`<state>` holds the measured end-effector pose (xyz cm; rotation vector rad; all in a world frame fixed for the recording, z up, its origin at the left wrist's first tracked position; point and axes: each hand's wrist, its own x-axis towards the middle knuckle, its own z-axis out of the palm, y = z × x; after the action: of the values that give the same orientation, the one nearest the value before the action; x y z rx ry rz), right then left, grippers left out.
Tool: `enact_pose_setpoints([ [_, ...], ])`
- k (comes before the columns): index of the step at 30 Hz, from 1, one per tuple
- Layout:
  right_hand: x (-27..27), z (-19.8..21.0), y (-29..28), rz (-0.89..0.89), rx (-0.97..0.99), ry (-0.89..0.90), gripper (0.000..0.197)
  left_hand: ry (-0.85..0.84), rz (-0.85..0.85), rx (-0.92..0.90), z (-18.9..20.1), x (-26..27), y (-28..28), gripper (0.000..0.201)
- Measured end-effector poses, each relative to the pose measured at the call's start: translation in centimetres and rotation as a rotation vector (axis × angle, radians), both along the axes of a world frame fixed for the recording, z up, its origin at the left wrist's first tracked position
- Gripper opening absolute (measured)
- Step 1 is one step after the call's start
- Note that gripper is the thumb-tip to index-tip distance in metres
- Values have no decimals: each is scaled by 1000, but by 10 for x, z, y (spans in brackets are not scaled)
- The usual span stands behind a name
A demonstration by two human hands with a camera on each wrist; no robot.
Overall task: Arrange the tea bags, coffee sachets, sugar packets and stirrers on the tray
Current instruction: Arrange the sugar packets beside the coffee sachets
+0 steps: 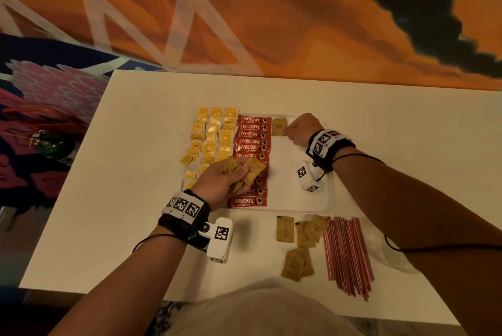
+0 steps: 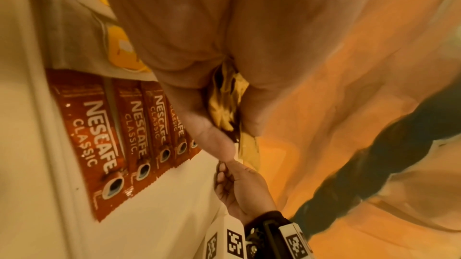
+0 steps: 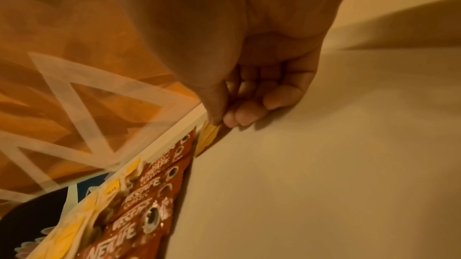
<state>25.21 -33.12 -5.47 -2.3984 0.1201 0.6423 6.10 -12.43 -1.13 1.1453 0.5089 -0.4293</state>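
Observation:
A white tray [image 1: 298, 205] on the table carries rows of yellow tea bags [image 1: 214, 134] at its left and a column of red coffee sachets [image 1: 251, 142] in the middle. At the tray's far end my right hand [image 1: 300, 130] pinches the edge of one brown sugar packet [image 1: 279, 127] that lies flat beside the top sachet [image 3: 179, 150]; the wrist view shows thumb and fingertips [image 3: 239, 117] on that packet [image 3: 208, 137]. My left hand [image 1: 222, 180] hovers over the sachets and grips a bunch of brown sugar packets [image 1: 251, 169], crumpled in the palm [image 2: 224, 101].
Several loose sugar packets [image 1: 296, 240] lie on the table in front of the tray. A bundle of red stirrers [image 1: 346, 251] lies to their right, next to a clear plastic bag [image 1: 391, 251]. The table's left edge drops to a patterned carpet.

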Motion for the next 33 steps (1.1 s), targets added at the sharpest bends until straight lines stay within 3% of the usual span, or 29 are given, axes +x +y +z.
enact_pose_setpoints([
  [18,-19,15,-3,25,4,-56,40,-37,-8,110,3,-4,-8,22],
  [21,-43,27,-4,78,123,-75,28,-35,9,143,2,-3,-9,16],
  [25,-79,41,-4,171,291,-50,28,-26,13,164,0,0,-13,10],
  [30,-109,47,-5,167,444,0,31,-47,-48,230,0,1,-17,12],
  [33,-123,45,-6,156,496,35,20,-47,-32,215,-2,0,-20,13],
])
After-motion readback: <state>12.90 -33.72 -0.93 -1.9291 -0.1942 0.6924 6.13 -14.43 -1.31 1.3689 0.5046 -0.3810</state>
